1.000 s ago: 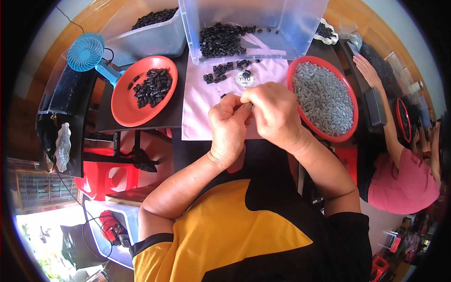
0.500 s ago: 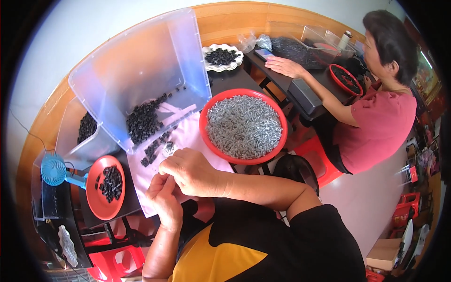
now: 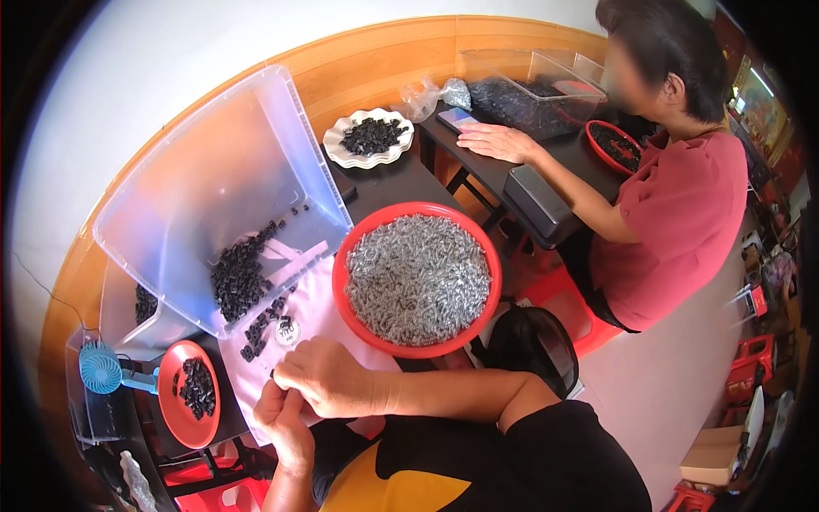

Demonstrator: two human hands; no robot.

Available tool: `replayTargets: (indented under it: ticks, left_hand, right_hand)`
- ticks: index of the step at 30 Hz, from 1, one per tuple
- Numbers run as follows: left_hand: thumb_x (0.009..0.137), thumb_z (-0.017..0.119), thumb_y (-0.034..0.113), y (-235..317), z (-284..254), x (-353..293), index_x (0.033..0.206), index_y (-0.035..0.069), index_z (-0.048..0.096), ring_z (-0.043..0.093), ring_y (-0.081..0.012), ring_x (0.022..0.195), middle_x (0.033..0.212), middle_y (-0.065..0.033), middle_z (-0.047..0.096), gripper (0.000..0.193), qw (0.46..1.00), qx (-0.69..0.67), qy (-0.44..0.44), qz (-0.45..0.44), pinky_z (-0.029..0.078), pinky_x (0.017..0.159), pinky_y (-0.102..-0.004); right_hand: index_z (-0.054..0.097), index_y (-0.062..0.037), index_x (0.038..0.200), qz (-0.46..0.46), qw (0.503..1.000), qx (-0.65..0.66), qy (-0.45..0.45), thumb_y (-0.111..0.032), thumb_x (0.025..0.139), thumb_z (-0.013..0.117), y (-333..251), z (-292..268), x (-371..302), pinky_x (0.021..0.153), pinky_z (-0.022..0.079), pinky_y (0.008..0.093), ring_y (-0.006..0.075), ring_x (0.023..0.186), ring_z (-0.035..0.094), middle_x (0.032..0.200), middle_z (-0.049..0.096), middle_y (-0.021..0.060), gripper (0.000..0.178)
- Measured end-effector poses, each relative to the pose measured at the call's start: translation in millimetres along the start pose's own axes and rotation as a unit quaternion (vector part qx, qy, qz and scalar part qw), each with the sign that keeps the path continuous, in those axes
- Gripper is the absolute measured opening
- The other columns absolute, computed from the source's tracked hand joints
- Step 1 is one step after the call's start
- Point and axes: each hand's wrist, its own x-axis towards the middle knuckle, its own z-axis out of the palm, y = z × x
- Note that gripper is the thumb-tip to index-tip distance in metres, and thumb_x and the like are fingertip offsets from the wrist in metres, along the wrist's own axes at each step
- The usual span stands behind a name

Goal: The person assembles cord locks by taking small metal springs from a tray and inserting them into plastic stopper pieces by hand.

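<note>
My left hand and my right hand meet over the pink cloth on the near side of the table. Fingers of both are closed and pinched together; a tiny dark spot shows at the fingertips, too small to name. Just beyond them lie loose small black parts and a round white printed disc. A clear plastic bin lies tipped on its side, its open mouth toward me, with a heap of black parts in it. Right of the cloth, a red basin holds many small silvery metal pieces.
At left, an orange-red plate of black parts stands beside a blue handheld fan. White scalloped plates holding black parts sit at the back. A co-worker in a pink shirt sits right, hand near a phone; a dark box lies nearby.
The whole view has shifted, so the table things appear lower and further left. My hands stay pinched together near the cloth. The co-worker's hand still rests by the phone.
</note>
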Motion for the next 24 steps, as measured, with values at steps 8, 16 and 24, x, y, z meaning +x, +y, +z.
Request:
replayTargets:
  ticks: [8, 16, 24]
  left_hand:
    - [0.092, 0.056, -0.001, 2.7, 3.0, -0.4, 0.101, -0.001, 0.065, 0.050, -0.0040, 0.059, 0.075, 0.0013, 0.061, 0.013, 0.999, 0.053, 0.006, 0.010, 0.037, 0.053, -0.0178]
    - [0.087, 0.057, 0.002, 8.9, 11.0, -2.7, 0.084, 0.003, 0.061, 0.044, -0.0020, 0.057, 0.069, 0.0035, 0.056, 0.005, 0.998, 0.062, 0.026, -0.018, 0.031, 0.049, -0.0183]
    - [0.084, 0.058, 0.001, 0.4, 5.9, -1.6, 0.087, 0.003, 0.063, 0.047, -0.0021, 0.067, 0.076, 0.0048, 0.058, 0.006, 0.995, 0.089, 0.046, -0.015, 0.036, 0.060, -0.0193]
  right_hand:
    - [0.050, -0.0078, 0.079, -0.012, 0.998, 0.052, 0.043, -0.016, 0.063, 0.072, 5.8, -7.0, -3.7, 0.058, 0.043, 0.0390, 0.0265, 0.067, 0.055, 0.072, 0.051, 0.0054, 0.028]
    - [0.049, -0.0077, 0.082, 0.005, 0.993, 0.110, 0.042, -0.013, 0.062, 0.070, 10.9, -5.2, -8.4, 0.060, 0.043, 0.0393, 0.0275, 0.069, 0.054, 0.074, 0.050, 0.0052, 0.029]
    - [0.050, -0.0059, 0.083, -0.002, 0.995, 0.084, 0.055, -0.012, 0.068, 0.063, 11.1, -7.8, -10.3, 0.063, 0.043, 0.0370, 0.0249, 0.070, 0.054, 0.077, 0.049, 0.0059, 0.021]
